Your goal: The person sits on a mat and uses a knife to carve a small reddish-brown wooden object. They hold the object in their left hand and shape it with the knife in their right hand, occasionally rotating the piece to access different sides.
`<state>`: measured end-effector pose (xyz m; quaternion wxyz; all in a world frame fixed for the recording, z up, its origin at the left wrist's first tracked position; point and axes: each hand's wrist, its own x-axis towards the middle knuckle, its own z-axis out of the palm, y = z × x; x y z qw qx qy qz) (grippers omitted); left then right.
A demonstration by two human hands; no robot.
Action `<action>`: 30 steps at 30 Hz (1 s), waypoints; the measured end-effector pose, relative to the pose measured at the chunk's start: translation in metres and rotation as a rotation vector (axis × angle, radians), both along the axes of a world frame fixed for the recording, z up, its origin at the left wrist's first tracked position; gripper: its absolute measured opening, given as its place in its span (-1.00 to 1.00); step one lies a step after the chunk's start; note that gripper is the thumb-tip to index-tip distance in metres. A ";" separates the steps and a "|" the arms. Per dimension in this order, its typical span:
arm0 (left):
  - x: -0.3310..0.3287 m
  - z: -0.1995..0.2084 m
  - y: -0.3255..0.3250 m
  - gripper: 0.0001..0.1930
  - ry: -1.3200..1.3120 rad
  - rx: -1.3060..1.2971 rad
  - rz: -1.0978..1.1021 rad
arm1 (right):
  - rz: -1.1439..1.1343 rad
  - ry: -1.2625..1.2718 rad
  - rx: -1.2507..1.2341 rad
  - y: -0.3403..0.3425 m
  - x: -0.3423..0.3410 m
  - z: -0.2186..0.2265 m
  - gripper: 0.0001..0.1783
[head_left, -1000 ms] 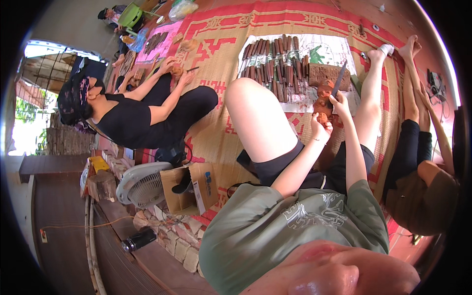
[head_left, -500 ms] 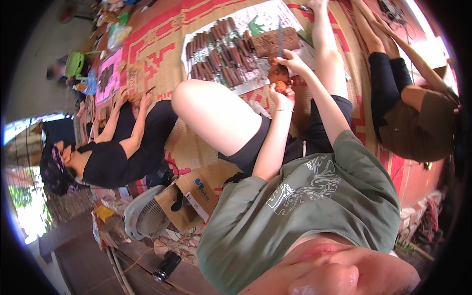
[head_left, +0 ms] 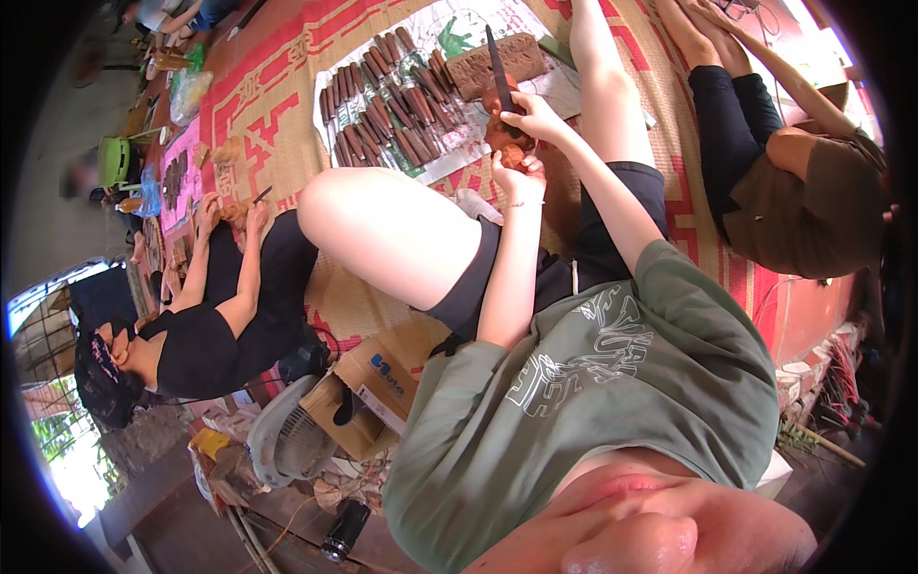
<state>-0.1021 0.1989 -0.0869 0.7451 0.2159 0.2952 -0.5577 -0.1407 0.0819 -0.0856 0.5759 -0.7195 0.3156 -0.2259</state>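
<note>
My left hand [head_left: 519,178] is closed around the lower end of a reddish-brown carved wooden piece [head_left: 507,137] with rounded bulges. In my right hand [head_left: 537,119] is a long, flat, dark file-like tool [head_left: 496,63]. Its blade points away from me, tilted a little left, and lies over or against the upper part of the carving; actual contact cannot be told. Just beyond stands a brown carved block [head_left: 494,67]. Left of it, several dark wooden-handled tools [head_left: 402,107] lie in rows on a white printed sheet [head_left: 332,86].
A red-and-tan mat [head_left: 277,105] spreads under everything. At left, a co-worker in black [head_left: 206,335] holds a wooden piece and a tool; another person [head_left: 798,201] sits at right. A fan [head_left: 287,435], an open cardboard box [head_left: 368,392] and a black cylinder [head_left: 346,529] are behind at left.
The view has shifted, so the scene sits further left. The file-like tool has gone from nearly upright to leaning left and looks darker. Both hands keep their holds.
</note>
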 end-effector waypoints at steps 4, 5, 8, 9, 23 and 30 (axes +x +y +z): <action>-0.003 -0.002 0.000 -0.62 0.021 0.032 -0.015 | -0.248 0.021 -0.106 -0.010 0.001 -0.001 -0.64; -0.002 0.000 0.000 -0.61 0.019 0.026 -0.014 | -0.223 -0.025 0.014 -0.013 0.005 0.001 -0.64; -0.005 0.010 0.000 -0.62 0.003 0.025 -0.015 | -0.155 0.107 -0.024 -0.018 0.003 0.008 -0.63; -0.006 0.013 -0.001 -0.62 -0.004 0.026 -0.016 | -0.123 0.041 0.026 -0.019 0.002 0.004 -0.62; -0.005 0.015 -0.001 -0.64 0.000 0.038 -0.005 | -0.136 -0.006 0.057 -0.018 0.002 0.003 -0.72; -0.002 0.010 0.001 -0.57 0.029 0.068 -0.018 | -0.110 -0.024 -0.008 -0.011 -0.001 -0.009 -0.67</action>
